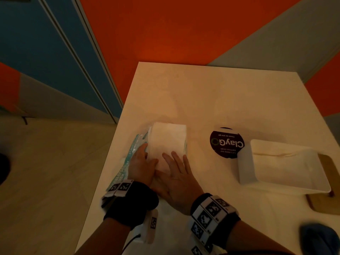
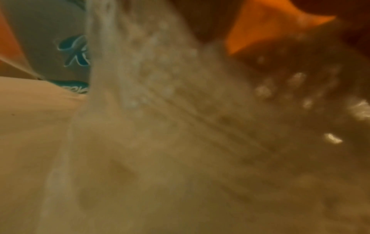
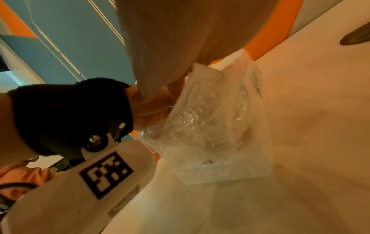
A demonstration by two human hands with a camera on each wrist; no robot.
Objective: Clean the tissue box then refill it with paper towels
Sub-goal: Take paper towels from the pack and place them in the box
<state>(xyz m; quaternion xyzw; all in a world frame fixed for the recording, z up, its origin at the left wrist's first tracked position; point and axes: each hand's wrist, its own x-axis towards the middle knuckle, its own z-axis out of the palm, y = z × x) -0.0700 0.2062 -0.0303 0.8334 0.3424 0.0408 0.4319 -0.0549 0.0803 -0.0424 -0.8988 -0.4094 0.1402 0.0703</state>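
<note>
From the head camera, both hands sit on a stack of white paper towels (image 1: 166, 142) lying on a pale table (image 1: 211, 92), near its left edge. The right hand (image 1: 176, 178) lies flat on the near end of the stack, fingers straight and slightly spread, palm down, pressing rather than gripping. The left hand (image 1: 140, 167) is at the stack's left side, its fingers bent against the edge where a clear plastic wrapper (image 1: 128, 162) with teal print peels away; whether it pinches the wrapper or the towels cannot be told. The stack is rectangular, soft and matte; the wrapper is thin and crinkled. To the right, well apart, stands the tissue box (image 1: 281, 162), a smooth white rectangular tub, open at the top, resting partly on a wooden board (image 1: 323, 199). A round dark sticker (image 1: 227, 143) with white lettering lies on the table, between the stack and the tub, partly covered by the tub's corner.

The left wrist camera is blurred: layered towel edges (image 2: 180, 126) fill the frame, with teal-printed wrapper (image 2: 74, 52) behind. No fingers are clear.

The right wrist camera shows glossy, wrinkled wrapper (image 3: 210, 126) on the table (image 3: 310, 110), the left hand (image 3: 152, 104) curled at its edge beside a black wrist strap (image 3: 70, 117).
</note>
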